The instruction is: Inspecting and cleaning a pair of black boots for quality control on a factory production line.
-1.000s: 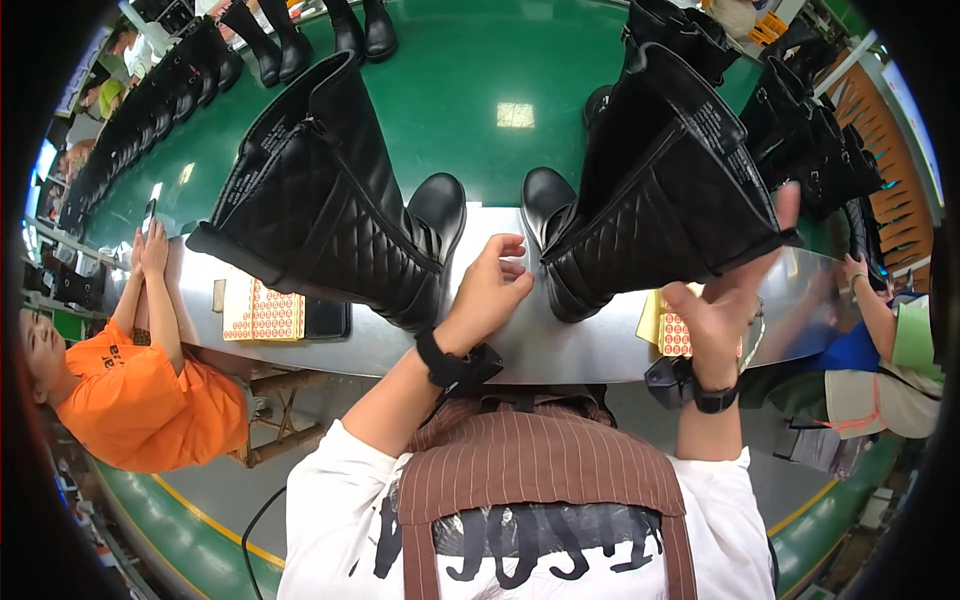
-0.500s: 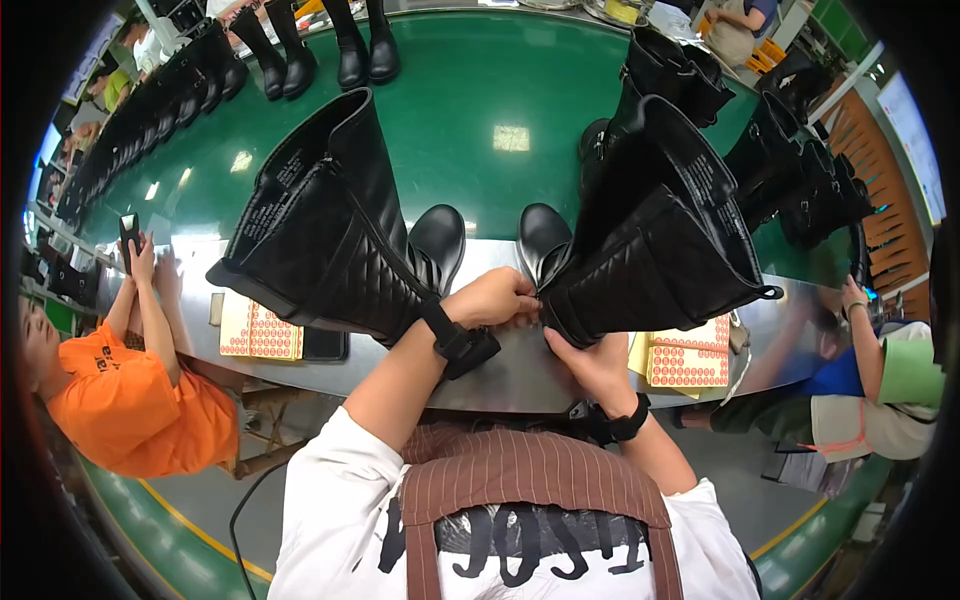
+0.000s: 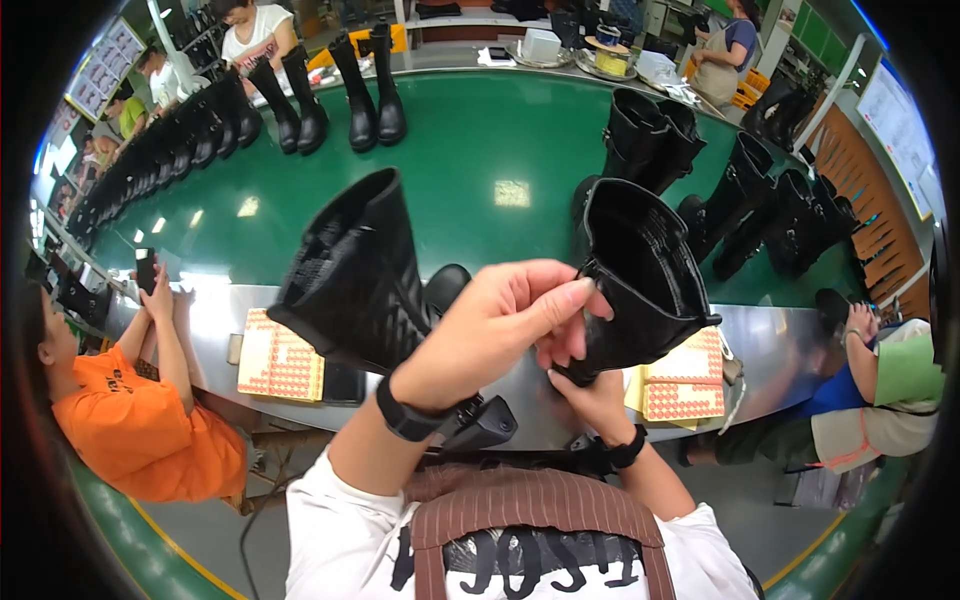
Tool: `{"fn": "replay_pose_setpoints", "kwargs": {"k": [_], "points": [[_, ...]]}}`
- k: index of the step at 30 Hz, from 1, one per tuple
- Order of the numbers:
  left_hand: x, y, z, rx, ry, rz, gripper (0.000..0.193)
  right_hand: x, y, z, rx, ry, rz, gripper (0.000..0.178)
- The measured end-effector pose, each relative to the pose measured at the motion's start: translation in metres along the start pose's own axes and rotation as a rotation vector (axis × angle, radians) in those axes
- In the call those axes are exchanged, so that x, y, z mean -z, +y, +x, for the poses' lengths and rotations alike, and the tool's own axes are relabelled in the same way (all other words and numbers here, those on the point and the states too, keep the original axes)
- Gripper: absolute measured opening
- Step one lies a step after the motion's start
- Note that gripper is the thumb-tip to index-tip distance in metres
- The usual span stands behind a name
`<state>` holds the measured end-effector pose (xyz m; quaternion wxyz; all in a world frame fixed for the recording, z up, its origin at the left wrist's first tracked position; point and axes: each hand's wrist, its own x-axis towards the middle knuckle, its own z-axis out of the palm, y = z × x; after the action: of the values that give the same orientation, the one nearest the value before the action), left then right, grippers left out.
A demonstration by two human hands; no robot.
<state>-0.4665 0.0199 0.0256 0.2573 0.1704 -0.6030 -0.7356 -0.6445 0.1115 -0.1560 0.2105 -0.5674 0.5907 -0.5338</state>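
Observation:
Two tall black boots stand in front of me. On the right boot (image 3: 640, 340), my left hand (image 3: 500, 320) pinches thumb against fingers at the inner top edge of the shaft. It appears to grip the zipper pull, which is mostly hidden by the fingers. My right hand (image 3: 597, 405) grips the same boot low on its shaft, some fingers out of sight behind it. The shaft's top is a rounded opening facing up toward me. To the left, the left boot (image 3: 350, 280) leans with its shaft gaping, its toe partly behind my left hand.
Stacks of sticker sheets with red dots (image 3: 285, 365) (image 3: 685, 385) lie beside the boots on the metal edge. More black boots (image 3: 375, 100) (image 3: 735, 190) stand on the green table (image 3: 470, 170). A person in orange (image 3: 150, 420) holds a phone at left; another person (image 3: 880, 380) sits at right.
My left hand has risen from the right boot's ankle to its top edge, and the shaft's wide side opening has drawn together. My right hand still holds the boot low. The view has tilted up.

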Motion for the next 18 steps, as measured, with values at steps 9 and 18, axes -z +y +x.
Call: {"fn": "replay_pose_setpoints", "kwargs": {"k": [9, 18], "points": [[0.005, -0.005, -0.108, -0.843, 0.764, 0.896, 0.024, 0.036, -0.028, -0.004, -0.204, -0.198, -0.312, 0.043], [0.024, 0.039, -0.079, -0.302, 0.956, 1.763, 0.028, -0.006, -0.137, 0.049, 0.243, -0.244, -0.013, 0.009]]}}
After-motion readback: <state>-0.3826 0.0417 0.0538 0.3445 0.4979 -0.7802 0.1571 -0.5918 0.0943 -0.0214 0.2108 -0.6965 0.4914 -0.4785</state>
